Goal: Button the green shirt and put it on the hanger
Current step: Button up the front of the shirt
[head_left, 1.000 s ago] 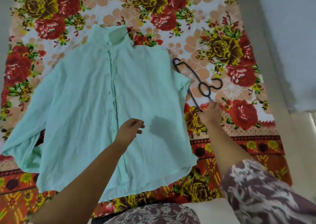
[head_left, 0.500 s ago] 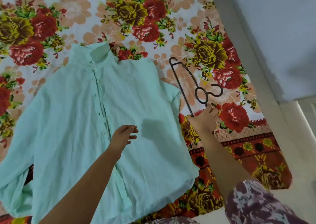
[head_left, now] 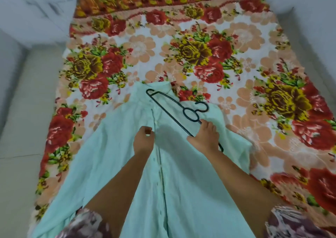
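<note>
Shows plain mint green on shirt [head_left: 190, 183], black on hanger [head_left: 171, 114]. Red, yellow, peach flowers over white on bedsheet [head_left: 181, 28]; maroon-white print on sleeve [head_left: 291, 223].

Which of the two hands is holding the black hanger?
The right hand grips the hanger; the left hand is over the green shirt, apart from it.
</note>
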